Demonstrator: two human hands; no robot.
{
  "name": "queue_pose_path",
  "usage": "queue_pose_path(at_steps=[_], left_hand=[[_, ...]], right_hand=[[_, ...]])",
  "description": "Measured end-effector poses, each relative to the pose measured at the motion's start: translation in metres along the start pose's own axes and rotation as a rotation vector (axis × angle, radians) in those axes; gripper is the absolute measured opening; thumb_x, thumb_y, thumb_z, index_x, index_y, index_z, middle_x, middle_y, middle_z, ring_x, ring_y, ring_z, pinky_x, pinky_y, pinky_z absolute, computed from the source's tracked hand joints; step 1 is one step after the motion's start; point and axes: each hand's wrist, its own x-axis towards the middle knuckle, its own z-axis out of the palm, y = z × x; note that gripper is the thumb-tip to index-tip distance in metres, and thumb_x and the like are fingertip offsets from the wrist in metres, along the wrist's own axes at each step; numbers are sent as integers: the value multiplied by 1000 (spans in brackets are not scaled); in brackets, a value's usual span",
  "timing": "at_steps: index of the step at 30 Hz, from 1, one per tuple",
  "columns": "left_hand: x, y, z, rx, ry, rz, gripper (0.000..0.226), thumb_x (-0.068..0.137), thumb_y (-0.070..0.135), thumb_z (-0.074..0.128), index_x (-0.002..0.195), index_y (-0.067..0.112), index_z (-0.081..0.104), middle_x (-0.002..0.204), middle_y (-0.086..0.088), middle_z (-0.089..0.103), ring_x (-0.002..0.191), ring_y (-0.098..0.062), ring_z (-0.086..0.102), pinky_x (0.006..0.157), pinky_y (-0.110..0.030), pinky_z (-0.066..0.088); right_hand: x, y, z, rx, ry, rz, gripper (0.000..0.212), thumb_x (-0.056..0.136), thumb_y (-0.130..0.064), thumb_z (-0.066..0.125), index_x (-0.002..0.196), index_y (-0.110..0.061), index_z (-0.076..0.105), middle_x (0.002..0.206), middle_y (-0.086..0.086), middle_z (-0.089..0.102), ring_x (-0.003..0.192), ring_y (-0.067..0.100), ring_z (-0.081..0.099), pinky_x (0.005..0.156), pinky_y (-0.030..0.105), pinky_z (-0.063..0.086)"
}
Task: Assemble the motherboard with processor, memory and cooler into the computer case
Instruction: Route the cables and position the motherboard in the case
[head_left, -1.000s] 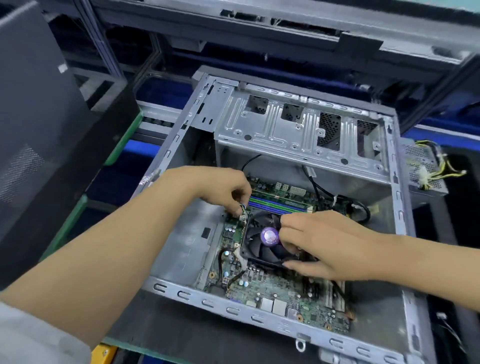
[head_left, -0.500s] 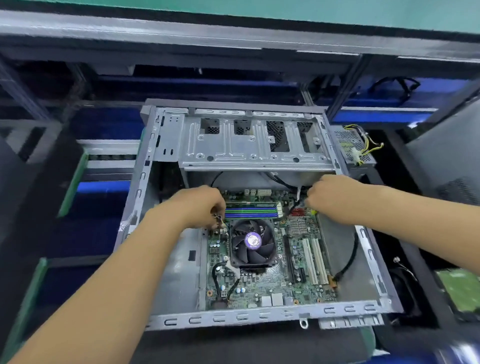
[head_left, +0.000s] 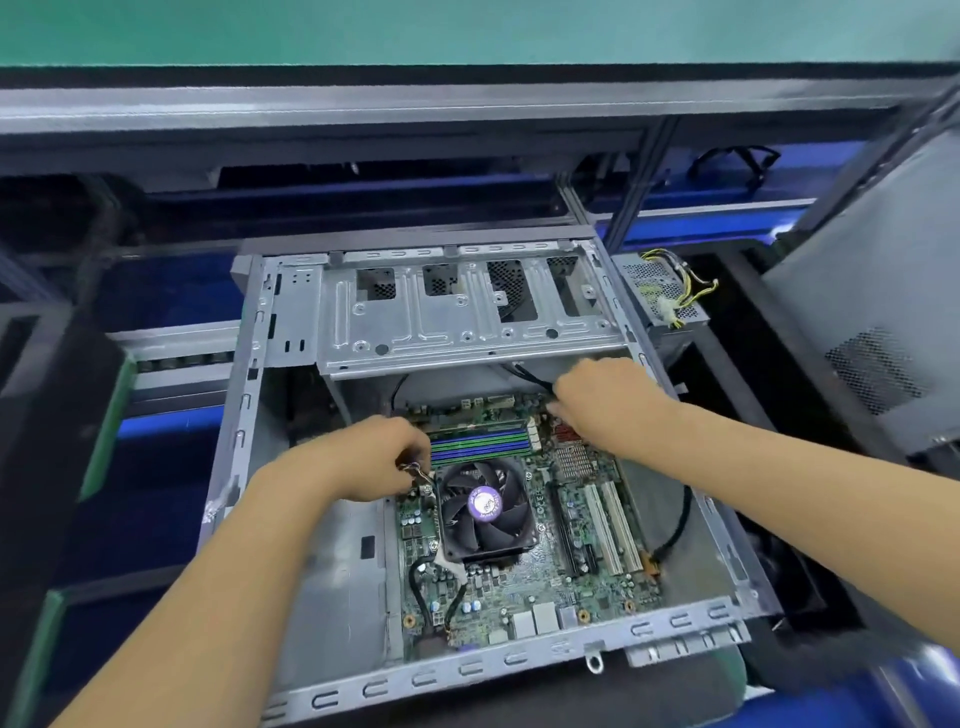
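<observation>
Two hands in case (head_left: 291, 332): left hand (head_left: 363, 460) pinches wires (head_left: 415, 472) beside fan (head_left: 485, 512), purple label unreadable; right hand (head_left: 605, 397) curled on black cable (head_left: 532, 378).

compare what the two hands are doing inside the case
The left hand pinches a small wire bundle beside the cooler fan; the right hand reaches further back, at a black cable under the drive cage. Both are over the motherboard.
</observation>
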Motion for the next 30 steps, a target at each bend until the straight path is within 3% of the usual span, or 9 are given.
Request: queue_pose_path(at_steps=[4, 7, 10, 13, 17, 20, 23, 26, 30], left_hand=[[2, 1, 0, -41, -4, -30, 29, 96, 15, 40, 115, 19, 61, 119, 0, 45, 115, -15, 40, 103, -32, 34], [2, 2, -1, -71, 62, -41, 30, 98, 15, 36, 122, 9, 54, 115, -6, 48, 108, -19, 48, 95, -32, 40], [2, -2, -5, -135, 253, -85, 16, 99, 19, 39, 86, 11, 47, 80, -4, 47, 68, -15, 45, 56, -28, 34], [2, -7, -6, -143, 249, -107, 27, 100, 27, 44, 75, 20, 34, 72, -3, 45, 64, -15, 40, 55, -30, 31], [4, -7, -5, -198, 339, -123, 27, 100, 25, 45, 75, 17, 38, 75, -4, 48, 66, -16, 46, 59, -31, 36], [4, -6, -7, -233, 423, -136, 33, 99, 22, 46, 68, 15, 39, 65, -2, 45, 59, -15, 44, 52, -27, 33], [3, -4, -7, -213, 429, -198, 43, 99, 24, 47, 59, 13, 34, 58, -2, 38, 53, -11, 35, 48, -26, 25], [3, -2, -6, -202, 353, -243, 43, 100, 24, 46, 61, 11, 33, 63, -4, 36, 58, -9, 30, 54, -33, 21], [0, -4, -9, -357, 348, -270, 36, 100, 25, 46, 68, 13, 34, 74, -8, 51, 66, -19, 49, 55, -29, 32]], right_hand=[[0, -1, 4, 338, 117, 133, 15, 98, -12, 44, 91, -8, 57, 70, 4, 49, 70, 27, 57, 57, 30, 39], [-13, -11, 12, 777, 152, 111, 20, 101, -17, 37, 100, -3, 51, 81, 9, 60, 68, 24, 59, 59, 33, 47], [-32, -24, 22, 529, 63, -117, 48, 91, -5, 50, 137, -6, 35, 112, 12, 61, 93, 23, 62, 79, 35, 53], [-35, -31, 29, 201, 109, -258, 86, 76, 5, 51, 149, 1, 6, 138, 18, 44, 125, 29, 42, 102, 37, 37], [-36, -31, 32, 50, 184, -352, 80, 84, -2, 41, 146, 6, -9, 147, 25, 28, 133, 38, 30, 110, 45, 29], [-35, -38, 31, -26, 185, -390, 71, 87, -10, 50, 145, 0, 10, 144, 25, 32, 124, 42, 42, 95, 49, 42], [-29, -31, 22, -113, 24, -296, 33, 86, -8, 53, 119, -5, 45, 108, 11, 58, 83, 24, 58, 61, 34, 39], [-13, -11, 15, -263, -192, -179, 28, 93, -6, 47, 119, -9, 57, 113, 8, 61, 99, 23, 59, 71, 32, 42], [-7, 0, 17, -167, -277, -156, 47, 91, 3, 44, 138, 4, 37, 128, 15, 49, 110, 28, 57, 80, 34, 49]])
